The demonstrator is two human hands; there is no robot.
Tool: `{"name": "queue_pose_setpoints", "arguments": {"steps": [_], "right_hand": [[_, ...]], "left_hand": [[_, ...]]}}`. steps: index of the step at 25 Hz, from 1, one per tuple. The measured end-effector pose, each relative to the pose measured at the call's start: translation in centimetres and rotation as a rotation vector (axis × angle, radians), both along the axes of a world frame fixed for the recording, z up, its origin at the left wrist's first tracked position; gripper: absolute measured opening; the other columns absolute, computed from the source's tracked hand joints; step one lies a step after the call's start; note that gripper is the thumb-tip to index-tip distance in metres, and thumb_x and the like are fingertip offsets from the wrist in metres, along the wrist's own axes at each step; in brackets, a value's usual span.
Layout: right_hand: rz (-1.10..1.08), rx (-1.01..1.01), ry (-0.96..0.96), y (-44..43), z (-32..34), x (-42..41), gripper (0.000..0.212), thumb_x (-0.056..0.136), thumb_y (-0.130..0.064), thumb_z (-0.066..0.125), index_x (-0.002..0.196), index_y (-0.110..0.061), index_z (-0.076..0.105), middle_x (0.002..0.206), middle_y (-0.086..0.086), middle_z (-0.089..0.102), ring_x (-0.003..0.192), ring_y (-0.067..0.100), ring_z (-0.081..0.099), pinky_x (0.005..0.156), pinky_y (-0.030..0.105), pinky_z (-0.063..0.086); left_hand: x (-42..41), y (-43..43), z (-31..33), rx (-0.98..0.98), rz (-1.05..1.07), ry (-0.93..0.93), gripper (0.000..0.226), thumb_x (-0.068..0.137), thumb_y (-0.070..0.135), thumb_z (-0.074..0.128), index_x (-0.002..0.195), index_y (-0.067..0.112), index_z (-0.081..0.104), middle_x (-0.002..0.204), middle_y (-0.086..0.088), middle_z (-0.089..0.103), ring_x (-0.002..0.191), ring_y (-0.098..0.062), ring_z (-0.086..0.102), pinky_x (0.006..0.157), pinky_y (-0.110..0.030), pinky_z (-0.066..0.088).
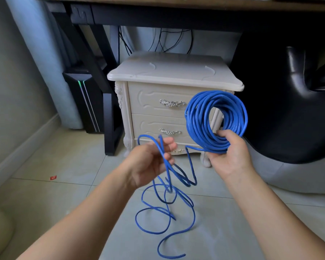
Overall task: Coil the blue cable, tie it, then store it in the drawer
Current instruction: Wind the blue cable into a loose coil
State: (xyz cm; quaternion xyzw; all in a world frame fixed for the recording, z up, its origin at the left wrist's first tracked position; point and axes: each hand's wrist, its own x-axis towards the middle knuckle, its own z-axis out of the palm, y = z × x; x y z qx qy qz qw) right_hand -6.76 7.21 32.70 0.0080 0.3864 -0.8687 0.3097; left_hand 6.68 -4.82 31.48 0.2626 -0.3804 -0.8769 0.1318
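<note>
Mostly wound already, the blue cable [195, 121] sits as a thick coil gripped at its lower edge by the right hand [228, 153], while the left hand [148, 160] curls round a loose strand just beside it, the tail sprawling in loops on the tiled floor [54, 203] below both hands. I judge the last loops, the tie and the storing remain; the white nightstand [176, 72] behind the coil has its drawers [154, 104] all closed

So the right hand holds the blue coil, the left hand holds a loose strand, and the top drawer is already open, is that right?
Not quite: the top drawer is shut, as the head view shows. The right hand does hold the blue coil and the left hand a loose strand.
</note>
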Motion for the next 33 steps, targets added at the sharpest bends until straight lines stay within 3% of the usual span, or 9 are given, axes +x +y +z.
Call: {"name": "queue_pose_setpoints", "arguments": {"steps": [5, 10, 12, 14, 17, 20, 23, 26, 33], "right_hand": [[-0.065, 0.068, 0.009, 1.3, 0.6, -1.3, 0.018, 0.088, 0.004, 0.048, 0.078, -0.008, 0.057, 0.065, 0.006, 0.061, 0.066, 0.022, 0.068, 0.076, 0.039, 0.058], [-0.097, 0.191, 0.187, 1.7, 0.6, -1.8, 0.026, 0.082, 0.008, 0.049, 0.095, -0.013, 0.056, 0.065, 0.008, 0.058, 0.06, 0.022, 0.067, 0.067, 0.04, 0.055], [-0.098, 0.264, 0.299, 1.3, 0.3, -1.5, 0.033, 0.078, 0.011, 0.051, 0.101, -0.012, 0.055, 0.071, 0.012, 0.057, 0.061, 0.023, 0.066, 0.069, 0.042, 0.054], [-0.068, 0.381, 0.443, 0.9, -0.1, -1.1, 0.038, 0.074, 0.013, 0.054, 0.1, -0.014, 0.057, 0.075, 0.012, 0.058, 0.064, 0.025, 0.065, 0.071, 0.042, 0.053], [0.036, 0.572, 0.755, 0.3, -0.4, -0.3, 0.045, 0.068, 0.013, 0.062, 0.099, -0.02, 0.062, 0.079, 0.0, 0.063, 0.07, 0.016, 0.061, 0.069, 0.032, 0.05], [0.288, 0.728, 1.113, -0.1, -0.8, 0.8, 0.049, 0.07, 0.008, 0.066, 0.1, -0.031, 0.059, 0.087, -0.013, 0.067, 0.077, 0.004, 0.062, 0.071, 0.018, 0.048], [0.416, 0.781, 1.235, -0.6, -1.4, 1.8, 0.049, 0.074, 0.002, 0.065, 0.106, -0.036, 0.058, 0.094, -0.013, 0.068, 0.086, 0.009, 0.064, 0.077, 0.023, 0.05], [0.343, 0.684, 1.126, -0.8, -0.8, 2.0, 0.046, 0.076, -0.001, 0.069, 0.107, -0.034, 0.063, 0.095, -0.01, 0.069, 0.081, 0.008, 0.066, 0.075, 0.023, 0.053], [0.474, 0.6, 0.807, -0.8, -1.7, 2.4, 0.045, 0.072, -0.031, 0.079, 0.111, -0.03, 0.057, 0.087, -0.007, 0.072, 0.09, 0.014, 0.07, 0.09, 0.039, 0.055]], "left_hand": [[0.8, -2.9, 0.1, 0.044, 0.078, -0.029, 0.03, 0.1, 0.001, 0.042, 0.107, 0.012, 0.069, 0.089, -0.007, 0.075, 0.04, -0.002, 0.047, 0.041, -0.016, 0.048], [0.9, -3.4, -1.1, -0.67, 0.091, -0.537, 0.02, 0.095, 0.003, 0.052, 0.112, 0.008, 0.061, 0.098, -0.009, 0.07, 0.076, -0.019, 0.07, 0.068, -0.035, 0.061], [0.8, -3.3, -1.1, -0.772, 0.164, -0.478, 0.029, 0.09, 0.013, 0.059, 0.118, 0.017, 0.06, 0.109, -0.004, 0.068, 0.091, -0.016, 0.067, 0.081, -0.036, 0.059], [0.8, -3.0, -0.7, -0.795, 0.11, -0.254, 0.049, 0.08, 0.026, 0.066, 0.127, 0.031, 0.058, 0.124, 0.006, 0.064, 0.109, -0.008, 0.062, 0.093, -0.032, 0.052], [0.6, -1.9, 0.2, -0.904, -0.056, -0.046, 0.077, 0.076, 0.019, 0.076, 0.142, 0.041, 0.043, 0.139, 0.016, 0.052, 0.124, 0.003, 0.051, 0.102, -0.025, 0.044], [0.3, -1.1, 0.2, -1.144, -0.089, -0.108, 0.082, 0.076, 0.006, 0.077, 0.144, 0.035, 0.041, 0.128, 0.015, 0.059, 0.1, 0.004, 0.062, 0.09, -0.015, 0.049], [0.2, -0.8, 0.1, -1.285, -0.063, -0.275, 0.04, 0.078, 0.012, 0.073, 0.112, 0.032, 0.064, 0.084, 0.011, 0.069, 0.066, -0.001, 0.06, 0.064, -0.012, 0.047], [0.1, -0.8, 0.0, -1.169, 0.059, -0.292, 0.013, 0.079, 0.01, 0.07, 0.087, 0.021, 0.066, 0.063, 0.003, 0.061, 0.056, -0.011, 0.056, 0.055, -0.02, 0.043], [0.2, -1.3, 0.6, -0.698, 0.325, -0.144, 0.013, 0.082, 0.001, 0.066, 0.082, 0.014, 0.064, 0.056, 0.001, 0.052, 0.054, -0.015, 0.05, 0.055, -0.027, 0.042]]}}
